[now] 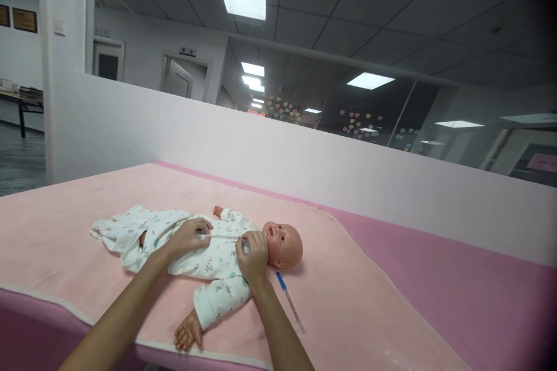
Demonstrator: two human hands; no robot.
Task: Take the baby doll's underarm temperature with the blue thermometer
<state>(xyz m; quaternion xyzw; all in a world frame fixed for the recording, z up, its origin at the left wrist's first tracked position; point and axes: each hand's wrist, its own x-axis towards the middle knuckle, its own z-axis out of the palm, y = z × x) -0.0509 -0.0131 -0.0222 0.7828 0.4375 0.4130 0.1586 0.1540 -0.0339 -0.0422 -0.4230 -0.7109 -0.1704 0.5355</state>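
A baby doll (285, 246) lies on its back with its head to the right. It wears a white patterned baby onesie (209, 266), whose leg part spreads loosely to the left. My left hand (190, 237) pinches the onesie's front at the belly. At the upper chest, by the doll's chin, my right hand (253, 256) has its fingers closed on the collar end of the same front. A thin white edge or strip runs taut between both hands; the fingertips partly hide it.
A pen with a blue cap (290, 301) lies beside the doll's head. Under everything is a pink mat (348, 313) on a padded table. A low white wall (261, 145) with glass above stands behind it.
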